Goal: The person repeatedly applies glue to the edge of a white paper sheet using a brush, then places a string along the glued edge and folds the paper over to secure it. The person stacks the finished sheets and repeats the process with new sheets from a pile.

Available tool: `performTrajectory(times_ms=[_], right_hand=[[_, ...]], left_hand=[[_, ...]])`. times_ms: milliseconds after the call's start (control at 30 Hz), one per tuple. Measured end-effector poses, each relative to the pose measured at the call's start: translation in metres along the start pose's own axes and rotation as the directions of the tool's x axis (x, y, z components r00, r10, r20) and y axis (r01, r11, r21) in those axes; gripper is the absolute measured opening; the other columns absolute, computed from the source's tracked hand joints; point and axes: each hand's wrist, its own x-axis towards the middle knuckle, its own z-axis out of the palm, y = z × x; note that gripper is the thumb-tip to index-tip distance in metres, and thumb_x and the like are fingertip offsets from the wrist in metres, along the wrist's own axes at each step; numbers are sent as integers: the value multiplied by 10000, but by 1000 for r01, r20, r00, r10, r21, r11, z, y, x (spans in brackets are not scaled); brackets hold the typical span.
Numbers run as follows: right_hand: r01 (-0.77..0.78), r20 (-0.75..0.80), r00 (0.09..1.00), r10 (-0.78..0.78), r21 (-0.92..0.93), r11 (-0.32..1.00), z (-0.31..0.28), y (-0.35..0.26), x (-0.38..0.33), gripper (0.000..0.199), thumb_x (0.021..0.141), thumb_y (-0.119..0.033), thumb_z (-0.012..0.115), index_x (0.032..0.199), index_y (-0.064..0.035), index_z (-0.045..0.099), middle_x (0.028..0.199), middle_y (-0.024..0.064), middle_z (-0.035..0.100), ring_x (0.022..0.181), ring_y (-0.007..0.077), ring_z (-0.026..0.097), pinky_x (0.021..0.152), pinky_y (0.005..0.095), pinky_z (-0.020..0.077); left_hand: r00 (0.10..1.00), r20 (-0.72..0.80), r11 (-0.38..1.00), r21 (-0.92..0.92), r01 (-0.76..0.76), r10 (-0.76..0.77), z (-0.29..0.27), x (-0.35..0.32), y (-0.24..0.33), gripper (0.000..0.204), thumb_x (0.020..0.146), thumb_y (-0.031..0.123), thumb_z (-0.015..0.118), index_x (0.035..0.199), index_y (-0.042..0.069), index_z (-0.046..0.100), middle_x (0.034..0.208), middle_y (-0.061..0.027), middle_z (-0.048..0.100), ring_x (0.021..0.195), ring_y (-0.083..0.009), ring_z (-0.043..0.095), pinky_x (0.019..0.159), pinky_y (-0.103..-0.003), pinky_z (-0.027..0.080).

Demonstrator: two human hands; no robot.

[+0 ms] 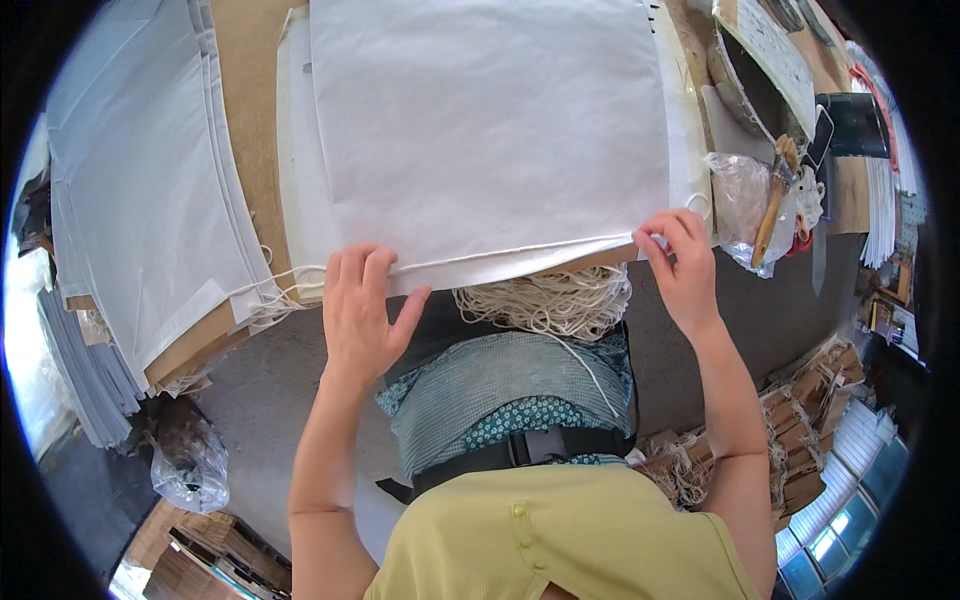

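A large white sheet [490, 120], of paper or thin cloth, lies before me with a narrow flap folded along its near edge. A white cord [510, 249] runs along that fold. My left hand [358, 315] rests on the sheet's near left corner, fingers over the cord and thumb stretched apart. At the near right corner my right hand [682, 262] pinches the cord at the sheet's edge between thumb and fingers. Its exact hold on the sheet is partly hidden. Below the table edge, a thick bundle of cord [550, 303] hangs at my waist.
More white sheets [150, 180] are stacked on the left, with loose cord ends [275, 305] beside them. At the right stand a tilted container [755, 80], a wooden-handled brush [770, 215] on clear plastic, and red-handled scissors [802, 240]. Cardboard bundles [800, 430] lie lower right.
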Motion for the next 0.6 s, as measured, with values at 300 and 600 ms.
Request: performTrajectory(times_ms=[300,600], right_hand=[[0,-68,998,-6,-79,997,33,15,5,102,958,-101,669,973,-33,595,900,135,619,873,350,605,758,439,497],[-59,-73,996,55,-44,997,42,20,-2,118,957,-98,663,1016,-39,579,986,132,588,920,347,544,849,445,461]], left_hand=[[999,-52,996,89,-10,14,23,8,-19,81,932,72,647,949,29,580,942,-140,548,902,-347,521,789,-468,422],[972,130,969,130,-210,193,63,5,41,567,896,222,712,1446,190,576,1612,-76,402,1505,-361,339,1218,-485,318]])
